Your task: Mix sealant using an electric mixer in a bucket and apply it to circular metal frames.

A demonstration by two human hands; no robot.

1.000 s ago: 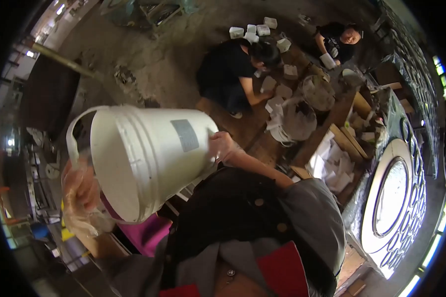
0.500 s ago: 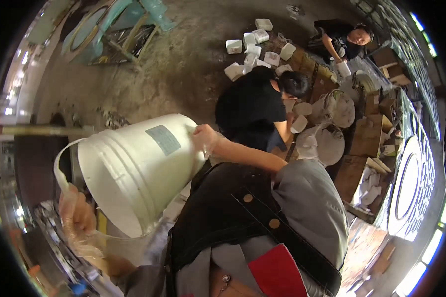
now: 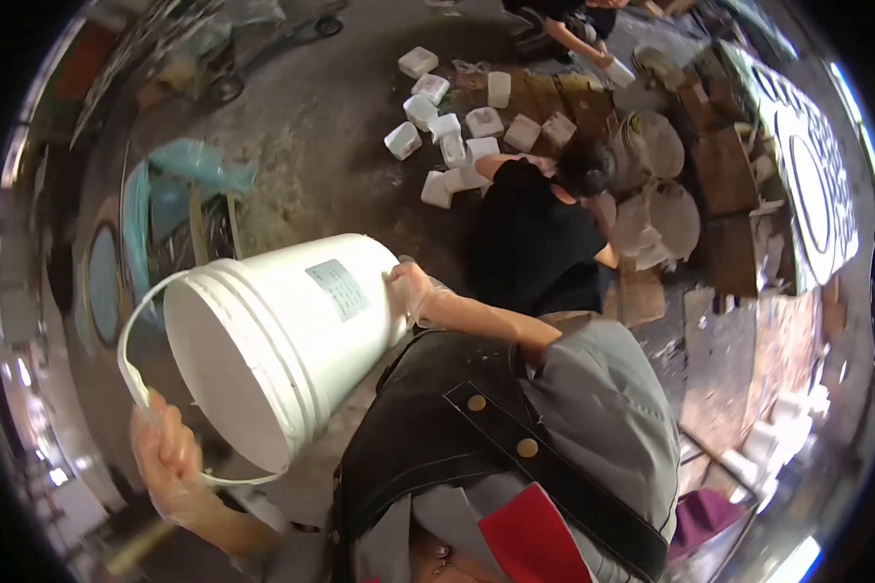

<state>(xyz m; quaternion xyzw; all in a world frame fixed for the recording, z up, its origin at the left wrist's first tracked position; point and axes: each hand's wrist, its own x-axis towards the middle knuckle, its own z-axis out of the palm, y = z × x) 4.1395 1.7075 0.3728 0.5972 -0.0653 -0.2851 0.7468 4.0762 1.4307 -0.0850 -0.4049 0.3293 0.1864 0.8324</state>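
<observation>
A large white plastic bucket point(image 3: 306, 321) with a grey label lies tipped on its side in the air in front of me, its mouth facing left. The fingers of my left hand point(image 3: 168, 455), in a clear thin glove, are wrapped round the white bail handle point(image 3: 131, 361). At the opposite end, my right hand point(image 3: 415, 290), also in clear film, grips the bottom edge of the bucket. The inside wall looks white and I see nothing in it.
A crouching person in black point(image 3: 535, 238) works beside white buckets point(image 3: 656, 223) ahead right. White blocks point(image 3: 444, 128) are scattered on the floor. Another person point(image 3: 574, 29) is farther back. Cardboard boxes point(image 3: 729, 175) stand at right; a blue-wrapped frame point(image 3: 190, 165) is at left.
My view has turned left, so the surroundings shift across the picture. The bucket stays held between both hands, and the far person has moved toward the top edge of view.
</observation>
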